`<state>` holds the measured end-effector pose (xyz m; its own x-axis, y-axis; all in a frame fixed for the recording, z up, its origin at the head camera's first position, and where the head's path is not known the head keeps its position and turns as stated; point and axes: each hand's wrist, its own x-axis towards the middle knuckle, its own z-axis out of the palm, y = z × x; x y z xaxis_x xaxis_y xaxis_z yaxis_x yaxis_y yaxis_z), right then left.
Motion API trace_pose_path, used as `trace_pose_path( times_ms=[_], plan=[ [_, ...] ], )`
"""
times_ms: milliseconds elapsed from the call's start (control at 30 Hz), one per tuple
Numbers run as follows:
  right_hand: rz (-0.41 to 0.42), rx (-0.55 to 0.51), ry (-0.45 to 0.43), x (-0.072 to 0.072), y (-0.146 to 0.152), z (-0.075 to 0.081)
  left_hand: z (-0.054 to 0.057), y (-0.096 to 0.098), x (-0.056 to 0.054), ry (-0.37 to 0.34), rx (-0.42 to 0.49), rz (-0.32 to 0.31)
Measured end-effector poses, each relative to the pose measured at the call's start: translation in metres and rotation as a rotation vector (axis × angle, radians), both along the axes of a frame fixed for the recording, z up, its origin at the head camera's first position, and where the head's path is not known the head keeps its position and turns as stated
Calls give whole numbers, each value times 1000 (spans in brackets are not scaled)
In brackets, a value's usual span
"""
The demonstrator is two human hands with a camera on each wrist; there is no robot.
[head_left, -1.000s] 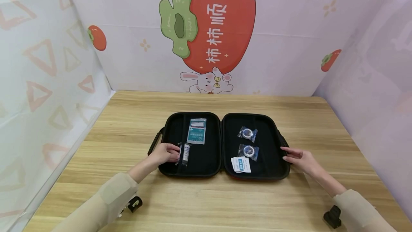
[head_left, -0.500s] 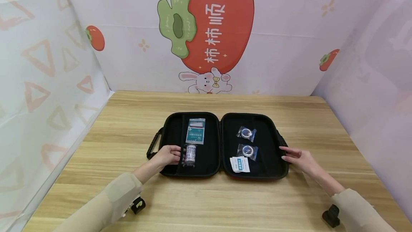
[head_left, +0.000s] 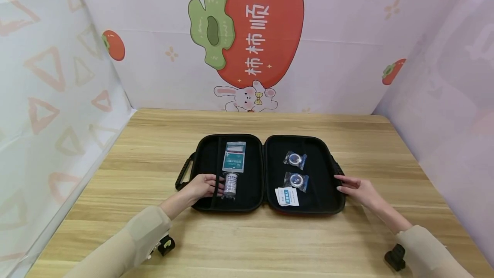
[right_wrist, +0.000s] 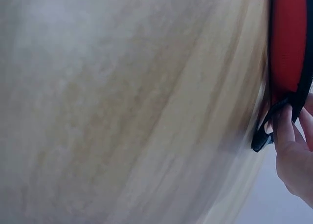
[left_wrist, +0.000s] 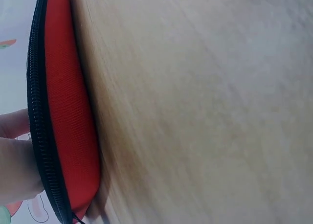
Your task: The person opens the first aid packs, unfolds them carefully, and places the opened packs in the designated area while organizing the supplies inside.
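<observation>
An unfolded case (head_left: 251, 196), black inside and red outside with a zipper, lies on the table. In the head view my left hand (head_left: 204, 185) reaches over its left rim, fingers passing beneath a black elastic strap (head_left: 218, 153). Its fingertips touch the left side of a white roll in clear wrapping (head_left: 230, 184), which looks like a bandage. Just behind the roll lies a teal-and-clear flat packet (head_left: 233, 157). My right hand (head_left: 359, 189) pinches the right rim of the case; in the right wrist view, its fingers (right_wrist: 284, 131) are at the edge beside the handle loop.
Two wrapped tape rolls (head_left: 295, 159) and several white sachets (head_left: 287, 196) lie in the right half of the case. A carry handle (head_left: 184, 173) sticks out at the left. The wooden table (head_left: 247, 243) meets printed cloth walls at the back and sides.
My left hand has shifted slightly right, its fingers going under the strap. The wrapped roll has moved right, out from the fingers' grip to the strap's right side. My right hand stays at the rim.
</observation>
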<state>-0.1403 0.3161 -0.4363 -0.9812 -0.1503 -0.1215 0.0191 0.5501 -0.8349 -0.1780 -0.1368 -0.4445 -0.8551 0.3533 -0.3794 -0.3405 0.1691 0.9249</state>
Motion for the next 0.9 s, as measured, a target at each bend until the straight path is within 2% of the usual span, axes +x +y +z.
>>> trace_pose_path(
  times_ms=[167,300,433,700,900],
  plan=[
    [38,60,21,-4,-3,5,2,-3,0,6,-51,29],
    [96,147,75,-8,-5,10,7,-7,2,11,-96,60],
    [155,230,142,-12,-9,16,13,-12,6,46,-121,59],
    [220,413,293,-23,-16,30,25,-27,10,229,-181,-66],
    [258,465,295,-32,-23,41,28,-38,7,389,-224,-138]
  ],
)
